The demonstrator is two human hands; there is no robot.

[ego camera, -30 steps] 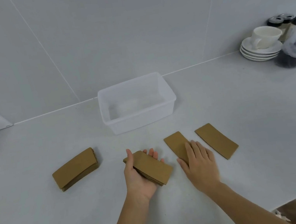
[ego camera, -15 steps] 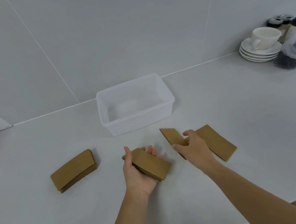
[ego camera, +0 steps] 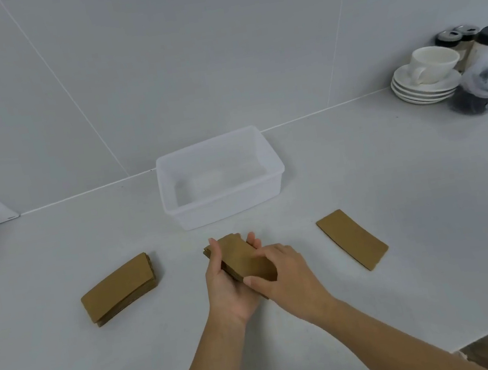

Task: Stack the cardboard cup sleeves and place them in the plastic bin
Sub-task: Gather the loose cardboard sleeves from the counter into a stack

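Right hand (ego camera: 286, 277) has just brought loose sleeve onto stack (ego camera: 242, 262) in left hand (ego camera: 230, 286); left fingers curl around stack, right fingers press top. One sleeve (ego camera: 352, 238) remains right of fingers, pile (ego camera: 120, 289) left, bin (ego camera: 219, 177) beyond fingertips, empty.

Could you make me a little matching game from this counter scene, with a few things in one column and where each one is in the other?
Things:
1. plastic bin
2. single sleeve
3. held stack
4. white cup

Places:
A. on a pile of saucers at the far right
B. between the two hands
C. lying flat on the counter, right of the hands
D. by the wall, behind the hands, with nothing in it

Pairs: 1-D, 2-C, 3-B, 4-A

The left hand cradles the stack while the right hand presses on top.
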